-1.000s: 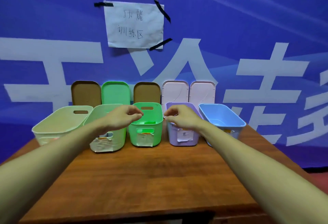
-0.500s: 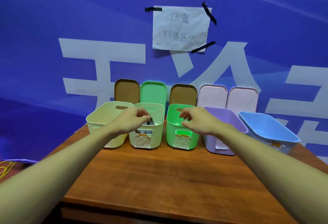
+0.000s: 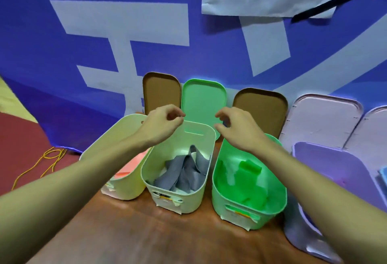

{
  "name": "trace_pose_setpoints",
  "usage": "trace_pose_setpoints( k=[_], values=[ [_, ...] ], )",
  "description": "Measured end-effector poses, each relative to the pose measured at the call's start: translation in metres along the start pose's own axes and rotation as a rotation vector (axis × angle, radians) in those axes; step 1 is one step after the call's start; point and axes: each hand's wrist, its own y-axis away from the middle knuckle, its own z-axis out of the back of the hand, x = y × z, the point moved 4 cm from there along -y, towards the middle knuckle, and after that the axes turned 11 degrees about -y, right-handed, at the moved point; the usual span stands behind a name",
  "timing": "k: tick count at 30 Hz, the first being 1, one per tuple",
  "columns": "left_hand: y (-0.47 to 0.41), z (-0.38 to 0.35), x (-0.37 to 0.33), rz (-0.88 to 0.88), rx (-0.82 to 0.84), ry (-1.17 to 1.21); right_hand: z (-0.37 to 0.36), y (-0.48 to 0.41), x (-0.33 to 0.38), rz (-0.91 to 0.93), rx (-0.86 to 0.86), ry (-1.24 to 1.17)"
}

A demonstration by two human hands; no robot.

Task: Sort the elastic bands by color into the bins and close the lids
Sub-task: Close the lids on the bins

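Several open bins stand in a row on the wooden table point(image 3: 129, 236). The yellow bin point(image 3: 125, 190) holds pink bands point(image 3: 129, 165). Grey bands point(image 3: 184, 171) lie in the pale green bin point(image 3: 201, 199), and green bands point(image 3: 249, 167) in the bright green bin point(image 3: 278, 201). A purple bin point(image 3: 335, 159) is at the right. My left hand point(image 3: 165, 121) hovers over the pale green bin's back rim, fingers curled against the thumb, holding nothing. My right hand point(image 3: 232, 125) hovers beside it with curved fingers apart from the thumb. Both are just in front of the green lid point(image 3: 203, 98).
Lids lean on the blue wall behind the bins: two brown lids point(image 3: 161, 92) point(image 3: 261, 106) and two pale lilac lids point(image 3: 322, 117). A blue bin point(image 3: 383, 173) shows at the right edge. A yellow cord point(image 3: 48, 159) lies on the red floor at the left.
The view has come closer and tilted down over the bins. Both hands have shifted left and back, from the green and purple bins to the pale green bin's back rim.
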Motion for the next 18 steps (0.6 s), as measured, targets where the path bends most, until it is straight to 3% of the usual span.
trace_pose_setpoints(
  k=[9, 18],
  values=[
    [-0.081, 0.070, -0.030, 0.039, 0.196, -0.295, 0.058, -0.083, 0.000, -0.057, 0.222, -0.046],
    [-0.172, 0.089, 0.058, 0.081, 0.279, -0.313, -0.003, -0.179, 0.026, -0.090, 0.280, -0.089]
  ],
)
